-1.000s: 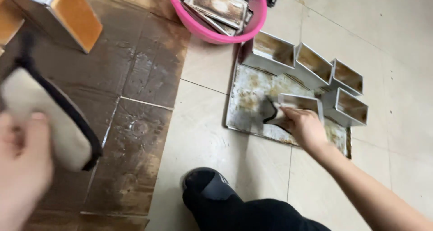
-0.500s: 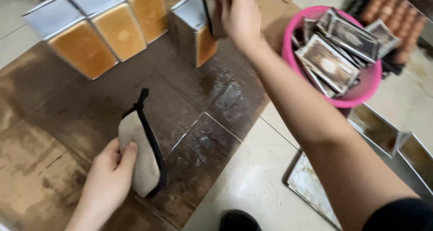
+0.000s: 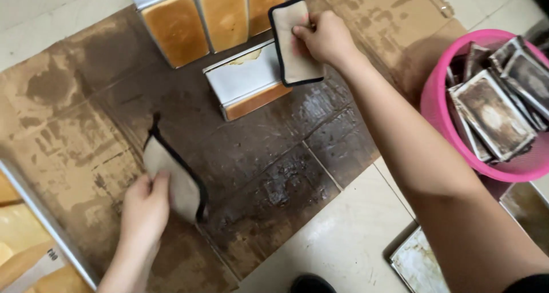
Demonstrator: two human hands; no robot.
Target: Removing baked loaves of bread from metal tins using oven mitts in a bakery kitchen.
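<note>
Beige pad [image 3: 294, 41] is being pinched by right hand [image 3: 325, 37] fingers against tin [image 3: 247, 81] on cardboard; left hand [image 3: 144, 210] is pinching second pad [image 3: 171, 178]. Thin cloth, prob hot tin — could slip.

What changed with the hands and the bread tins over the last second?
The right hand left the empty tins on the tray and moved across to the loaf tin lying on the cardboard, now pressing its cloth pad against it. The left hand kept hold of its own pad. The pink basket of lids stayed put.
</note>
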